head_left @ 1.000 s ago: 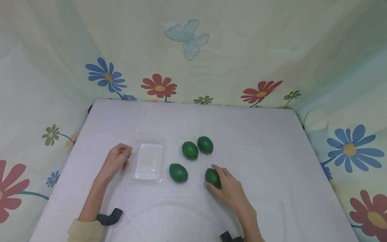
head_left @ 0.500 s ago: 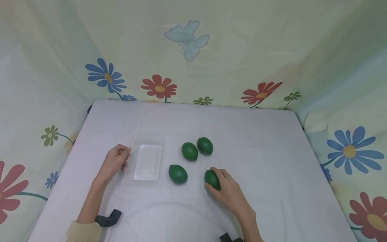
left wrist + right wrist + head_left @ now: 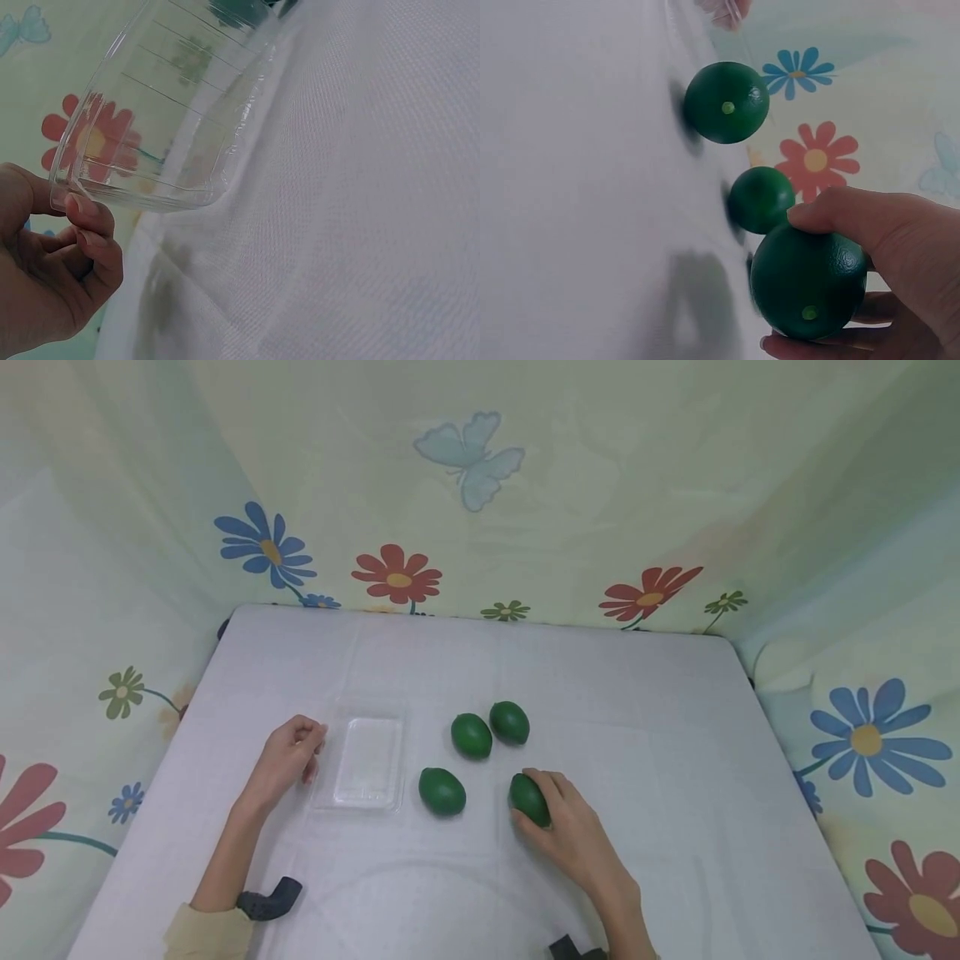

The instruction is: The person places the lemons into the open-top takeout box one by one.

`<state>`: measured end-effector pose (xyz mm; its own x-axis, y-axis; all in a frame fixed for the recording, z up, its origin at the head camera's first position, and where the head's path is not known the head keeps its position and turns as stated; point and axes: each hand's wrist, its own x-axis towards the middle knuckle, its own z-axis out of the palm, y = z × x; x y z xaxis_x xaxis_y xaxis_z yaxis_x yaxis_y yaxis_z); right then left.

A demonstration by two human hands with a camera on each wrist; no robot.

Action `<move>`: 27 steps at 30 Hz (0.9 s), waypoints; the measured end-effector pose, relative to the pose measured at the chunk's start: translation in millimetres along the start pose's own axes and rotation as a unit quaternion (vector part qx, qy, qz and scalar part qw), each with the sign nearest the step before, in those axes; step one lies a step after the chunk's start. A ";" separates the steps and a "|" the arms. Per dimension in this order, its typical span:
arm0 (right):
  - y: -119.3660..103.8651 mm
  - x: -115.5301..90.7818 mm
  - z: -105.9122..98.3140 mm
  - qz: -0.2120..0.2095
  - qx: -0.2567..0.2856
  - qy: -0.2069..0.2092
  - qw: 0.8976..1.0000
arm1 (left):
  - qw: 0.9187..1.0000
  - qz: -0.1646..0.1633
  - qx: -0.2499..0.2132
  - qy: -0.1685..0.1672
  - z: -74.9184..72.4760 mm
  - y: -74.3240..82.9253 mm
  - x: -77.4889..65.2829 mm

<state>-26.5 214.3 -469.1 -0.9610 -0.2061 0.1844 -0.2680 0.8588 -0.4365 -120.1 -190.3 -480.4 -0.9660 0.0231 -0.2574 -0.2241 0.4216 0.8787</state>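
Observation:
A clear plastic container (image 3: 367, 764) stands on the white table, left of centre. My left hand (image 3: 288, 752) pinches its left rim between thumb and fingers, as the left wrist view shows up close. Right of the container, my right hand (image 3: 573, 827) grips a green lime (image 3: 529, 800), thumb on the near side and fingers over the far side. In the right wrist view this lime (image 3: 808, 281) shows its pale stem end. Another lime (image 3: 442, 791) lies between the container and my right hand. Two more limes, one left (image 3: 471, 736) and one right (image 3: 509, 722), sit close together farther back.
A white cloth covers the table (image 3: 637, 693). Behind and on both sides hangs a flower-print curtain (image 3: 555, 510). Dark wrist-worn devices, one on the left (image 3: 270, 899) and one on the right (image 3: 573, 948), show near the front.
Almost nothing differs. My right hand and the lime in it have shifted very slightly; the left hand, container and other limes stay in place.

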 end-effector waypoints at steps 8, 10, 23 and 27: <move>-3.6 13.4 -9.3 -0.075 -0.009 0.030 0.997 | 1.000 0.006 0.003 0.002 0.7 0.4 -0.4; -6.6 17.2 -11.6 -0.085 -0.009 0.027 0.996 | 1.000 0.006 0.003 0.003 0.9 0.4 -0.8; -37.7 45.6 -10.9 -0.142 0.020 0.009 0.990 | 1.000 0.001 0.008 0.007 1.3 2.6 -0.9; -52.1 55.5 -6.9 -0.165 0.034 -0.007 0.986 | 1.000 -0.002 0.007 0.006 0.9 2.3 -1.4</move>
<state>-65.4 161.4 -430.0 -0.8217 -0.4751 0.3148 -0.5693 0.7107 -0.4133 -119.2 -188.5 -478.4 -0.9666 0.0106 -0.2561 -0.2262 0.4347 0.8717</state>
